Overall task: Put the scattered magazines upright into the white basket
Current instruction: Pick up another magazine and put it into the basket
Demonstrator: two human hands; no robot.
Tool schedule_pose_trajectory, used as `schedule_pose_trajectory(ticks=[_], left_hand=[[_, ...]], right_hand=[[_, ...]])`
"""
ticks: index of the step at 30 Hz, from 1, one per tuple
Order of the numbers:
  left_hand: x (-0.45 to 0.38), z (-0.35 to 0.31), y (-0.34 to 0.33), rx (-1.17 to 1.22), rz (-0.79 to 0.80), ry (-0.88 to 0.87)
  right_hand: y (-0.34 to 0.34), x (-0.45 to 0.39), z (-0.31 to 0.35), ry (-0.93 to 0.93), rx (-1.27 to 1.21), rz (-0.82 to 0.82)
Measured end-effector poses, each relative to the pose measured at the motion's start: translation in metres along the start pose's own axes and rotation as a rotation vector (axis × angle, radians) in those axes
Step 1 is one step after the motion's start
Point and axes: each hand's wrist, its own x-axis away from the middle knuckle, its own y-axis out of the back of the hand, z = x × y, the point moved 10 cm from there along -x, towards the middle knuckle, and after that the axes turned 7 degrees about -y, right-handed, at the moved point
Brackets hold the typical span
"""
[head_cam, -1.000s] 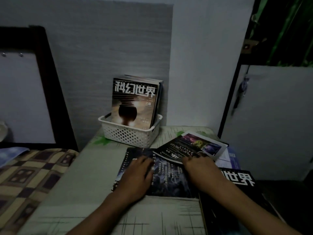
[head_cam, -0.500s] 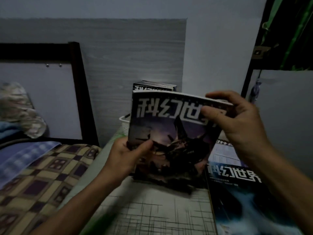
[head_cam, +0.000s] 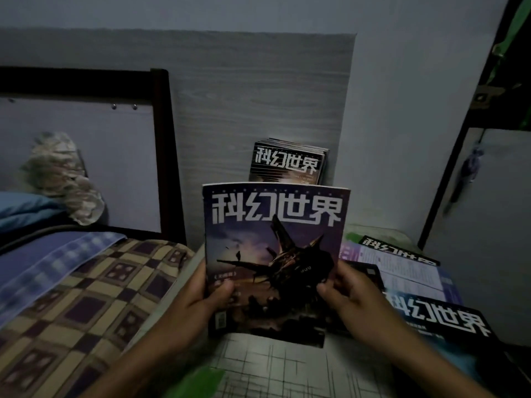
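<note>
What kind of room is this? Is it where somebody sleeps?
Probably yes, a bedroom. A bed with a checkered blanket and dark headboard sits on the left, and beside it a small table stands against the wall, with magazines lying on it.

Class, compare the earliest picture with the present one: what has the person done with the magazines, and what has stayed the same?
The spaceship-cover magazine, which lay flat on the table under both palms, has been lifted and turned upright. The left hand and right hand now grip its lower edges, and the right hand has slid down from the top corner. The standing magazines behind and the flat magazines at right stayed put.
</note>
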Motion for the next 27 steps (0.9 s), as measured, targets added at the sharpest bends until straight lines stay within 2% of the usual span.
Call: schedule_pose_trajectory(ticks=[3, 6, 9, 13, 18, 20, 24, 27], left_hand=[[-0.013, -0.013, 0.008, -0.164, -0.021, -0.107], [-0.048, -0.054, 0.017, -0.319, -0.131, -0.281], [-0.099, -0.088, 0.038, -0.33, -0.307, -0.371], [-0.18, -0.106, 0.049, -0.327, -0.344, -0.398], [-0.249, -0.066, 0.049, -0.602, -0.393, -0.385], [-0.266, -0.033, 0.049, -0.626, -0.393, -0.338], [-0.281, 0.029, 0.048, -0.738, -0.327, -0.248], [-0.281, 0.054, 0.053, -0.831, -0.323, -0.188]], right_hand=[[0.009, -0.016, 0.001, 0.01, -0.048, -0.081], [0.03, -0.041, 0.025, 0.117, -0.147, -0.199], [0.059, -0.078, 0.051, 0.198, -0.245, -0.321], [0.086, -0.136, 0.068, 0.224, -0.311, -0.452], [0.09, -0.195, 0.028, 0.14, -0.171, -0.58], [0.083, -0.211, 0.003, 0.105, -0.117, -0.602], [0.068, -0.229, -0.053, -0.01, 0.005, -0.617], [0.06, -0.229, -0.068, -0.014, 0.157, -0.655]])
